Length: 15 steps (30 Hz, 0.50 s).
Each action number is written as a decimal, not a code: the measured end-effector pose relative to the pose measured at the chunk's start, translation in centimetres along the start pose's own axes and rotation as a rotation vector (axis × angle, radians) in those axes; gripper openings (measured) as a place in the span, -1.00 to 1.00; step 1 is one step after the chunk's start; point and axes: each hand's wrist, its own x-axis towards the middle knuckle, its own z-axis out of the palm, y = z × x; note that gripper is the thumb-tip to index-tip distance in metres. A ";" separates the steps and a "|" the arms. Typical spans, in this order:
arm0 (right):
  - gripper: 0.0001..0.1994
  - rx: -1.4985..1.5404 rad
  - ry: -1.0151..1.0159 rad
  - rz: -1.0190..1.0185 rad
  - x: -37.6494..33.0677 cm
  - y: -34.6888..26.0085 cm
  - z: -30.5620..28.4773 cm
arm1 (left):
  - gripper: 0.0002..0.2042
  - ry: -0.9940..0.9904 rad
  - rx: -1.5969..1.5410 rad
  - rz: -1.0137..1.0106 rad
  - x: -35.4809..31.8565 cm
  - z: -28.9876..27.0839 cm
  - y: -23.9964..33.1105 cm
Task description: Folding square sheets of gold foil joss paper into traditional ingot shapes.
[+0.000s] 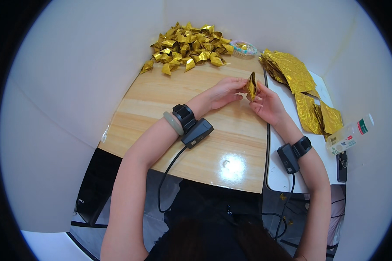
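A gold foil piece (251, 85) is held upright above the desk (191, 130), pinched between the left hand (224, 92) and the right hand (268, 104); both sets of fingers are closed on its edges. For a clean fold, the edges should be lined up and the crease pressed firmly along its length. Folded pieces (189, 47) are piled at the far edge; flat gold sheets (298, 82) lie to the right, a bottle (348, 135) beyond them.

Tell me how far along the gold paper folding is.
Done: a big pile of folded gold pieces at the far end of the wooden table. In hand: the left hand and right hand pinch one half-folded piece. Left: a stack of flat gold sheets on the right.
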 end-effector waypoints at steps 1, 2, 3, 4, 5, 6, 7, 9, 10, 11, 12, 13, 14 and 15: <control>-0.80 -0.008 0.030 -0.018 -0.1 0.1 0.2 | -0.82 -0.011 -0.008 0.007 0.0 -0.1 0.0; -0.80 -0.007 0.029 -0.016 -0.1 0.2 0.5 | -0.82 -0.023 -0.017 0.014 0.0 -0.1 -0.1; -0.79 -0.034 0.039 -0.025 -0.1 0.3 0.9 | -0.82 -0.021 -0.018 0.014 0.0 -0.2 -0.1; -0.78 -0.061 0.048 -0.034 -0.2 0.3 1.2 | -0.82 -0.024 -0.019 0.022 0.1 -0.4 -0.2; -0.78 -0.061 0.048 -0.032 -0.1 0.3 1.3 | -0.83 -0.027 -0.021 0.029 0.1 -0.6 -0.3; -0.78 -0.077 0.056 -0.028 -0.1 0.3 1.4 | -0.83 -0.025 -0.021 0.030 0.1 -0.8 -0.3; -0.77 -0.094 0.067 -0.027 -0.2 0.3 1.4 | -0.81 -0.044 -0.016 0.027 0.2 -0.9 -0.3; -0.77 -0.062 0.027 -0.013 -0.1 0.2 0.6 | -0.79 -0.063 -0.011 0.025 0.4 -1.1 -0.5; -0.78 -0.028 -0.016 0.004 -0.1 0.2 0.5 | -0.78 -0.062 -0.015 0.022 0.4 -1.1 -0.5; -0.78 -0.028 -0.015 0.005 -0.1 0.1 0.4 | -0.78 -0.060 -0.019 0.020 0.4 -1.1 -0.6; -0.79 0.023 -0.029 0.021 -0.2 0.1 0.4 | -0.78 -0.059 -0.020 0.020 0.4 -1.1 -0.6; -0.79 0.075 -0.043 0.038 -0.3 0.1 0.5 | -0.78 -0.050 -0.025 0.021 0.4 -1.1 -0.6; -0.79 0.075 -0.043 0.041 -0.4 0.2 0.7 | -0.78 -0.041 -0.029 0.022 0.3 -1.1 -0.7; -0.80 0.072 -0.038 0.029 -0.4 0.3 0.9 | -0.78 -0.039 -0.031 0.022 0.3 -1.1 -0.6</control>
